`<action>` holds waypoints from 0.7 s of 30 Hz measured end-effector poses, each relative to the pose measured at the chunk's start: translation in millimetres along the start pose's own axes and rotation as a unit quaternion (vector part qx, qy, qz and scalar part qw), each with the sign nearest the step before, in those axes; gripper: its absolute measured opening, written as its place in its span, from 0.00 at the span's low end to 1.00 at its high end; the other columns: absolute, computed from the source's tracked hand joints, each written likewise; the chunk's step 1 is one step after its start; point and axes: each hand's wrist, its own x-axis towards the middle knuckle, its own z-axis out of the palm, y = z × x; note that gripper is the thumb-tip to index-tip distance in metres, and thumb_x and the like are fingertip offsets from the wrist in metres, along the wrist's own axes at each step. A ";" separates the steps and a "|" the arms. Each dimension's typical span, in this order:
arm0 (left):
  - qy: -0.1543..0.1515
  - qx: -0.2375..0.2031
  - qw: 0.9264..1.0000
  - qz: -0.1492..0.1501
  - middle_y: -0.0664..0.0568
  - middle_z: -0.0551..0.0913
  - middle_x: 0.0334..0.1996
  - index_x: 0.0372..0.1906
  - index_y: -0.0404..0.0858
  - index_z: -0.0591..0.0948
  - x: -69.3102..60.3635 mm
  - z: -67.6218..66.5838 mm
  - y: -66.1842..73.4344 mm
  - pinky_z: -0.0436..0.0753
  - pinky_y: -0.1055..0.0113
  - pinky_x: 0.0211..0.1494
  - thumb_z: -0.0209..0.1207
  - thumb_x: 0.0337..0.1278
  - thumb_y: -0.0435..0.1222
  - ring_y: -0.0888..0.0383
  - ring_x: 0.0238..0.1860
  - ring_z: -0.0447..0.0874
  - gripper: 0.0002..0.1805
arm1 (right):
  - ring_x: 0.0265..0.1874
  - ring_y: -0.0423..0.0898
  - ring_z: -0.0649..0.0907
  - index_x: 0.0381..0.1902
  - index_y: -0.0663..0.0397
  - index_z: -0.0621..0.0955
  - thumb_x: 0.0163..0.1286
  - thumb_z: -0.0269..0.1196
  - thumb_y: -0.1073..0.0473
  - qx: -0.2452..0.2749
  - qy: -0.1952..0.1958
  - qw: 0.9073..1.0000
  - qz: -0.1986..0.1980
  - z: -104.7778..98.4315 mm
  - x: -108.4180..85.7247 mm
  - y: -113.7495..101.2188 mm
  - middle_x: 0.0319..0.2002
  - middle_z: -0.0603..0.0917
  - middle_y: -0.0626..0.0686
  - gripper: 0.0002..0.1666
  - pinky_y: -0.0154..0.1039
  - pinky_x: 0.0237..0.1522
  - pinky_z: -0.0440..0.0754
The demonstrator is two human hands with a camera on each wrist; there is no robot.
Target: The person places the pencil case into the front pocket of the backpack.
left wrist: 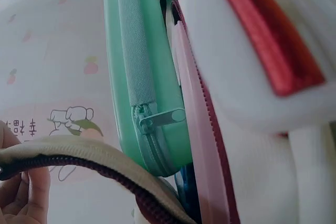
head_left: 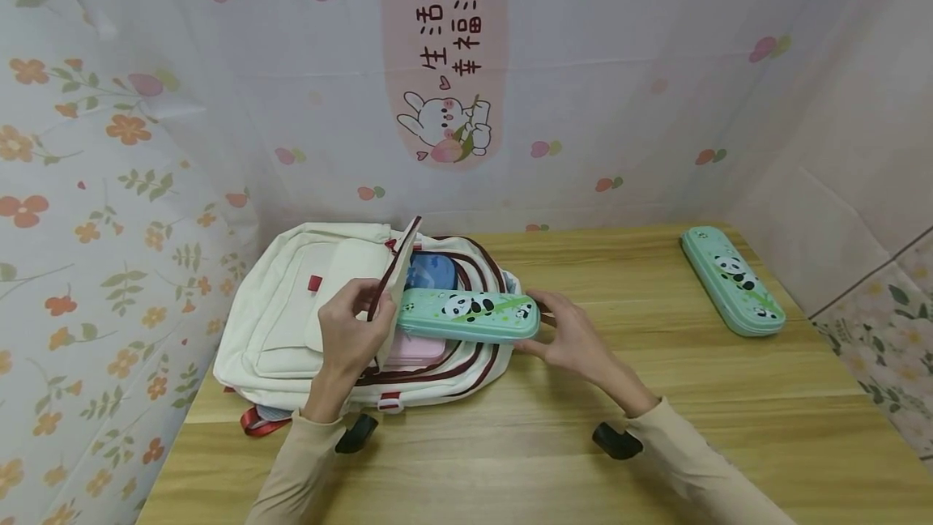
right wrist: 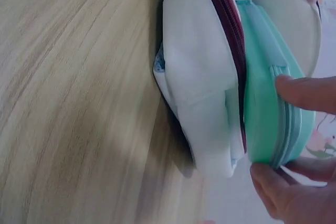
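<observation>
A white backpack (head_left: 291, 347) with dark red zips lies on its back on the table, its opening facing right. My left hand (head_left: 353, 326) pinches the edge of its front flap and holds it up. In the left wrist view the fingers grip the zipped edge (left wrist: 94, 156). A mint green pencil case (head_left: 470, 316) with pandas lies partly inside the opening. My right hand (head_left: 572, 339) holds its outer end between thumb and fingers; the right wrist view shows the thumb on the zip side of the case (right wrist: 268, 108). A blue item (head_left: 432, 271) and a pink item (head_left: 415, 349) sit inside the backpack.
A second mint green panda pencil case (head_left: 732, 280) lies at the table's back right. The wooden table (head_left: 627, 266) meets a patterned cloth (head_left: 619, 87) behind it and at both sides. A red strap loop (head_left: 262, 424) sticks out at the backpack's lower left.
</observation>
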 end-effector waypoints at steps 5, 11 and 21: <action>0.003 -0.002 1.000 0.000 0.44 0.87 0.25 0.33 0.30 0.85 1.5 1.7 2.3 0.77 0.78 0.30 0.66 0.46 0.23 0.54 0.20 0.81 0.07 | 0.62 0.66 0.79 0.67 0.72 0.71 0.55 0.75 0.69 0.041 -0.008 0.999 -0.004 1.7 1.0 4.9 0.62 0.77 0.69 0.43 0.53 0.59 0.81; 0.008 -0.008 1.000 -0.004 0.43 0.87 0.25 0.34 0.30 0.85 2.3 5.1 5.3 0.77 0.77 0.29 0.66 0.46 0.23 0.55 0.20 0.80 0.07 | 0.62 0.65 0.80 0.65 0.72 0.73 0.56 0.74 0.71 0.096 -0.014 0.995 -0.008 7.1 8.9 -0.3 0.62 0.78 0.70 0.39 0.48 0.59 0.81; 0.015 -0.011 1.000 -0.012 0.41 0.87 0.25 0.34 0.28 0.85 3.1 10.5 7.6 0.77 0.78 0.30 0.66 0.44 0.21 0.54 0.20 0.80 0.08 | 0.57 0.69 0.82 0.64 0.76 0.73 0.55 0.72 0.71 0.093 -0.012 0.995 -0.026 13.9 16.7 -3.5 0.62 0.77 0.73 0.38 0.52 0.56 0.82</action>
